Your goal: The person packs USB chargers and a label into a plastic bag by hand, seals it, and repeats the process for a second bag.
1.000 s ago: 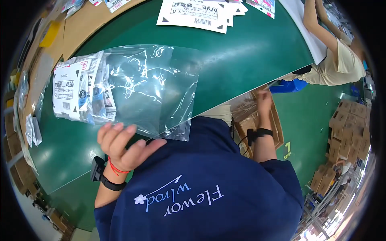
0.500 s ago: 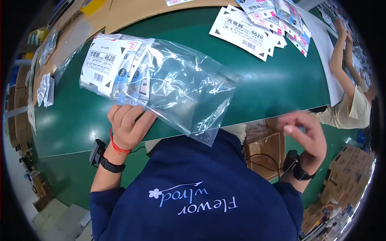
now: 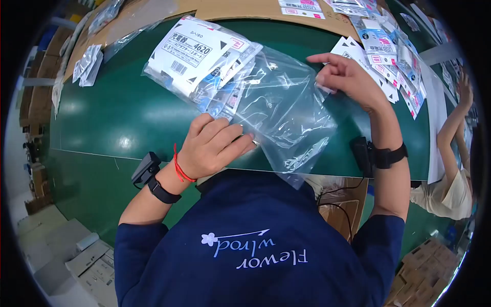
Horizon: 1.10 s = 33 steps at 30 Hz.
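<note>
A clear plastic bag (image 3: 286, 110) lies on the green table, with several packaged chargers (image 3: 186, 56) stacked inside its left end, a white printed label card on top. My left hand (image 3: 217, 143) is closed on the bag's near edge, just below the packages. Over the loose right end of the bag is my right hand (image 3: 350, 82), its index finger stretched out and the thumb apart from it, the other fingers bent. Whether its thumb touches the plastic is hard to see.
White label cards (image 3: 358, 56) and blue-and-white charger packs (image 3: 378, 41) lie piled at the far right. Cardboard (image 3: 230, 10) lines the far edge. Small white packets (image 3: 88, 65) rest at the left. A co-worker's arms (image 3: 452, 115) show at the right.
The bag with its packages has shifted right and away from me, my left hand moving along on its near edge. My right hand has come from beside the table's edge up over the bag.
</note>
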Each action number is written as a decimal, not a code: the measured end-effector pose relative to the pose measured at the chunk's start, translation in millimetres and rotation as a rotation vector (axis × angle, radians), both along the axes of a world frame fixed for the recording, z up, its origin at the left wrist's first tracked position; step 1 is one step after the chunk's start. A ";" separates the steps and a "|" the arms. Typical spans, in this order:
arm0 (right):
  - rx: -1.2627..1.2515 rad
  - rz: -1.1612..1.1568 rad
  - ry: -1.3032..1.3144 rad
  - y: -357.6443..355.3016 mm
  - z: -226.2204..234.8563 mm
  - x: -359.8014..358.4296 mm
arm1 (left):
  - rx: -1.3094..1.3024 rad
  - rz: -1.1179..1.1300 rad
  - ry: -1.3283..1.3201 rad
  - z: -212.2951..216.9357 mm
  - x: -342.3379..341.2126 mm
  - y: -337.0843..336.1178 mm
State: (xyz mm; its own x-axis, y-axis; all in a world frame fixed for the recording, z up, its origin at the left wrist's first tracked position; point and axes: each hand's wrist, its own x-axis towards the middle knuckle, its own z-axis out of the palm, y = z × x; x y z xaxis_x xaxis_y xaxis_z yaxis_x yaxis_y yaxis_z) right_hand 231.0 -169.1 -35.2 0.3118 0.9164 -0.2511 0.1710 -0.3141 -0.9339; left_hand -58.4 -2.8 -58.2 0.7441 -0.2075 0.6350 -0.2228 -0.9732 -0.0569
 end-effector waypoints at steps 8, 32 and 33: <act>0.035 -0.071 0.158 4.0 1.8 7.7 | -0.027 -0.126 -0.009 2.9 9.7 -17.1; 0.611 0.737 -1.363 51.7 12.2 -45.7 | -0.127 0.072 0.096 -5.5 -55.0 24.9; 0.695 0.771 -1.362 55.7 4.8 -50.7 | -0.103 0.083 0.076 -5.2 -45.9 25.2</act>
State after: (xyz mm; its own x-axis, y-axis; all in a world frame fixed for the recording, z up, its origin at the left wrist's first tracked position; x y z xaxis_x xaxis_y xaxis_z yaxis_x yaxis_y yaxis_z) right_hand 180.3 -113.4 -30.5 -0.5856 0.7600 0.2818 0.8046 0.5873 0.0879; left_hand -104.3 22.4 -63.4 0.8030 -0.0799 0.5906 -0.1409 -0.9883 0.0579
